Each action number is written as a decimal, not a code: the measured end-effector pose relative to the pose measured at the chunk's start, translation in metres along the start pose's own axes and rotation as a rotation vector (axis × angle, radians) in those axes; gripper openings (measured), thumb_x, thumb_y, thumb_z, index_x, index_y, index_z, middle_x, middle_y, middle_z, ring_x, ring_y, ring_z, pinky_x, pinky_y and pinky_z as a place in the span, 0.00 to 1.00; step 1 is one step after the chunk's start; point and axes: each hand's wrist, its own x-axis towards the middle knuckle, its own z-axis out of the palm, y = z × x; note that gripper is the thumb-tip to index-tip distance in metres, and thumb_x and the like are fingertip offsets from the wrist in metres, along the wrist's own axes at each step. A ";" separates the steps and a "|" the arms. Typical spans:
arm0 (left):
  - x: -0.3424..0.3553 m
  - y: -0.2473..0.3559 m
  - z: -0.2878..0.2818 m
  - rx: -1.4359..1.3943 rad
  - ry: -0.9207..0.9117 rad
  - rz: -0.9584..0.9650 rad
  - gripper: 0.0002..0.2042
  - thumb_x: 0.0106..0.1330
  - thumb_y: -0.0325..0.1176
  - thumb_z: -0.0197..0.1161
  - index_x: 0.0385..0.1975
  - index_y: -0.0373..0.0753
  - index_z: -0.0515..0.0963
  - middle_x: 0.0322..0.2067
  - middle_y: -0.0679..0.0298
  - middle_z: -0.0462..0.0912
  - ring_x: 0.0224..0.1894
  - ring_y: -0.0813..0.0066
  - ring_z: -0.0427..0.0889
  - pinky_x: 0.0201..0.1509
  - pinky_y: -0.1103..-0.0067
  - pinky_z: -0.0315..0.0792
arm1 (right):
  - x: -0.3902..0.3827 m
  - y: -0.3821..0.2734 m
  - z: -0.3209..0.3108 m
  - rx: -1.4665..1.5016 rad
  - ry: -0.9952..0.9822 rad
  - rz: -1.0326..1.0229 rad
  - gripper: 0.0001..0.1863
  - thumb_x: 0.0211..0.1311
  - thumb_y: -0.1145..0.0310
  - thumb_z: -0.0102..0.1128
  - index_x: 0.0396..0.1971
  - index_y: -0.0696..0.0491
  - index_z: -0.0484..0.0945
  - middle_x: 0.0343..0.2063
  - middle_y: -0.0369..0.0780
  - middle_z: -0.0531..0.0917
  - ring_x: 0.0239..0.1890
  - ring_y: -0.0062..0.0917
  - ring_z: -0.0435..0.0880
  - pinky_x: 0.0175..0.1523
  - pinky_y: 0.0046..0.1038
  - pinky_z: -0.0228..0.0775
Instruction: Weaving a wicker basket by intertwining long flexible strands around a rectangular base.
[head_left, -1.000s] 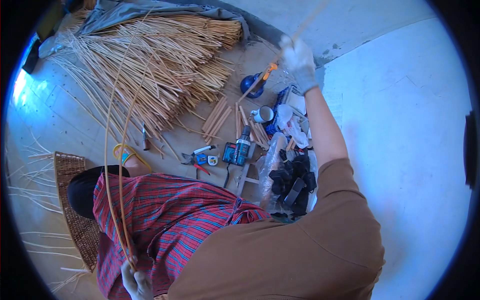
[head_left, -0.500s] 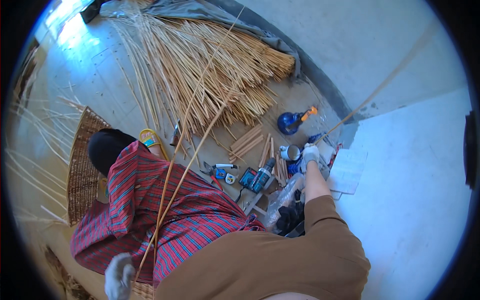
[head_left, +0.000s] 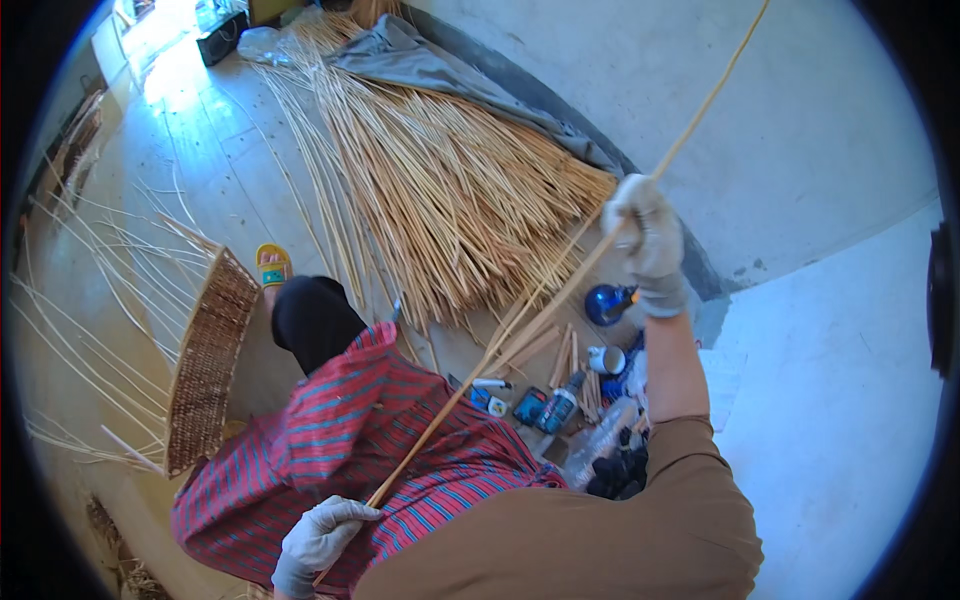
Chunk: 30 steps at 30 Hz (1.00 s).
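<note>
My left hand (head_left: 320, 545), in a pale work glove, is closed around the lower ends of long tan wicker rods (head_left: 440, 425), over my lap. The rods slant up and right across the red plaid apron (head_left: 340, 440). At their upper part my right hand (head_left: 648, 235), also gloved and slightly blurred, is closed on them. One thin rod end sticks out beyond it toward the wall. Exactly how many rods lie in each hand I cannot tell. To the left a partly woven brown wicker panel (head_left: 212, 365) stands on edge beside my leg, its loose stakes fanning out leftward.
A large heap of wicker rods (head_left: 450, 190) lies ahead, partly under a grey cloth (head_left: 440, 70). Near my right side are a cordless drill (head_left: 560, 405), a blue torch canister (head_left: 608, 303), a white mug (head_left: 606, 360) and short wood strips. A white wall (head_left: 800, 130) rises at the right.
My right hand has risen from beside the mug with its rod and now grips the bundle. My left hand has moved right and closed on the lower ends. My view has shifted slightly.
</note>
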 end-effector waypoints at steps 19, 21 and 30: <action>0.126 -0.191 -0.338 -1.727 1.231 0.151 0.27 0.60 0.45 0.68 0.52 0.31 0.75 0.50 0.49 0.80 0.53 0.46 0.77 0.55 0.52 0.79 | 0.007 -0.007 0.403 1.177 -0.832 0.628 0.27 0.76 0.49 0.40 0.27 0.53 0.79 0.11 0.30 0.70 0.12 0.12 0.65 0.18 0.18 0.54; 0.131 -0.194 -0.347 -1.728 1.278 0.212 0.25 0.61 0.42 0.66 0.53 0.31 0.74 0.52 0.46 0.77 0.55 0.47 0.75 0.54 0.54 0.80 | 0.014 -0.006 0.401 1.141 -0.894 0.611 0.29 0.75 0.46 0.38 0.33 0.54 0.82 0.17 0.33 0.78 0.17 0.15 0.74 0.23 0.17 0.66; 0.029 -0.165 -0.286 -1.562 1.275 0.273 0.25 0.63 0.40 0.58 0.51 0.23 0.73 0.51 0.42 0.78 0.51 0.49 0.80 0.59 0.65 0.79 | -0.010 -0.019 0.429 0.455 -1.318 0.179 0.29 0.75 0.45 0.34 0.51 0.50 0.80 0.44 0.43 0.84 0.49 0.34 0.81 0.58 0.31 0.69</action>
